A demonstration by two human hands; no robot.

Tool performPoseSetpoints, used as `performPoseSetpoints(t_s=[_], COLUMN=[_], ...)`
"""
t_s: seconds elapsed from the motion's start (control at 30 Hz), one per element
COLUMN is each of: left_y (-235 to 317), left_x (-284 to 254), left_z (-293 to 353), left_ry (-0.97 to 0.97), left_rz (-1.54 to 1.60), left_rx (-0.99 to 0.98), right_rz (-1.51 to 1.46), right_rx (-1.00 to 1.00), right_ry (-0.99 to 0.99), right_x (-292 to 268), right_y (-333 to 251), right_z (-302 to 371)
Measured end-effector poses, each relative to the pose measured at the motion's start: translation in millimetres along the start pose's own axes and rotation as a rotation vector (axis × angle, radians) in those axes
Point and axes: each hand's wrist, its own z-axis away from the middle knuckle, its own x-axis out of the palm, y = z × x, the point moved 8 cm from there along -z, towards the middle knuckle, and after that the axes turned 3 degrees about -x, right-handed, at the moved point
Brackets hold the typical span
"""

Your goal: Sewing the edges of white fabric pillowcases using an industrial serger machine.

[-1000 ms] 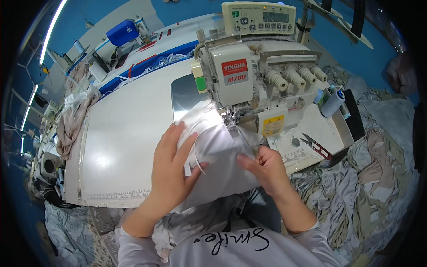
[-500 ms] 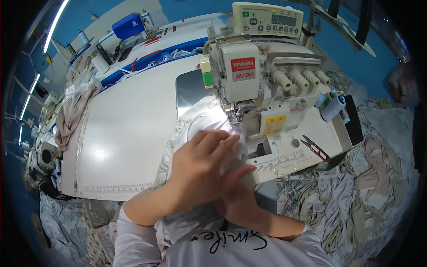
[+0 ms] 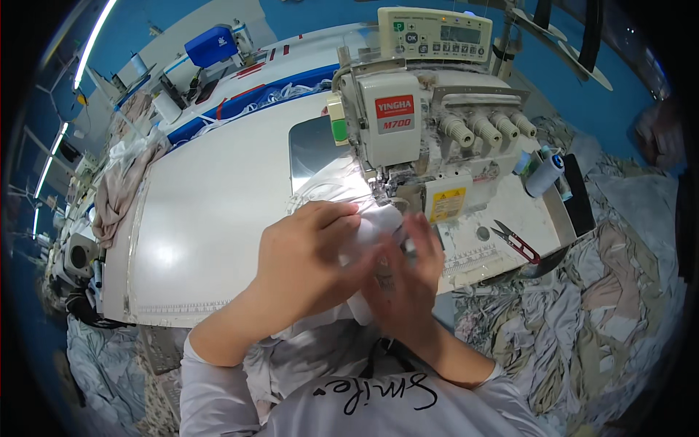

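White fabric (image 3: 378, 222) lies under the needle area of a white overlock sewing machine (image 3: 393, 149), lit by a bright lamp, and hangs down toward my lap. My left hand (image 3: 302, 251) is closed on the fabric just before the presser foot, its fingers bent together along the cloth. Close beside it on the right, my right hand (image 3: 408, 280) has its fingers raised and apart by the fabric's right edge. It is somewhat blurred, and I see no firm hold on the cloth.
Red-handled thread snips (image 3: 517, 242) lie on the machine's right side, near a thread spool (image 3: 545, 177). A control panel (image 3: 435, 35) tops the machine. The white table (image 3: 196, 218) spreads left, with a blue trough (image 3: 240, 103) behind. Heaped fabric (image 3: 553, 335) fills the lower right.
My hands were crossed close together over the fabric. The left has shifted left and slightly down; the right has come up and right, its fingers spreading. The fabric near the foot has been rearranged.
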Motion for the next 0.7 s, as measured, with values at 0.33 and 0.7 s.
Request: performPoseSetpoints(t_s=[0.33,0.7], left_y=[-20,-35], left_x=[9,12], left_z=[-9,-13], left_ry=[-0.048,-0.004], left_rz=[0.021,-0.045], left_rx=[-0.039,0.047], right_rz=[0.001,0.165], right_rx=[-0.144,0.051], right_ry=[-0.269,0.077], right_x=[46,-58], right_y=[-39,67], right_z=[20,10])
